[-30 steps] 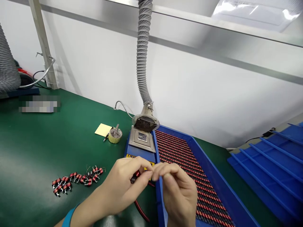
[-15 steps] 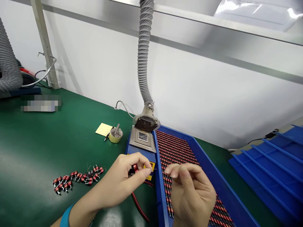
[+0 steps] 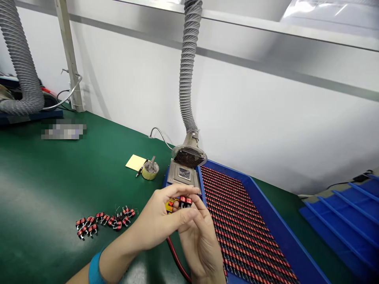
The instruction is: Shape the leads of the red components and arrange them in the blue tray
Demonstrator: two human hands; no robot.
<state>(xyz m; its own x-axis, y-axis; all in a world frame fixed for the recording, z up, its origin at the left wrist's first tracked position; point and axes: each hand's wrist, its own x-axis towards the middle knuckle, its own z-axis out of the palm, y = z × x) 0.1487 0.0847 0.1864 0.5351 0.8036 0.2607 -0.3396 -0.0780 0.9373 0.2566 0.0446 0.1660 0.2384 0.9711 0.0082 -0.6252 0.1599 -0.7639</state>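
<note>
My left hand and my right hand meet in front of a blue soldering station, and their fingers pinch a small red-and-black axial component with metal leads. Part of it is hidden by my fingers. A loose pile of similar bent-lead components lies on the green mat to the left of my left hand. A blue tray with dense rows of such components sits just right of my right hand.
A red cable runs below my hands. Behind the station stand a fume hood on a grey ribbed duct, a small cup, a pen and a yellow note. Ribbed blue trays lie far right.
My right hand has moved left and up to join my left hand at the component. The whole view has shifted slightly, with the bench sitting further right in the picture.
</note>
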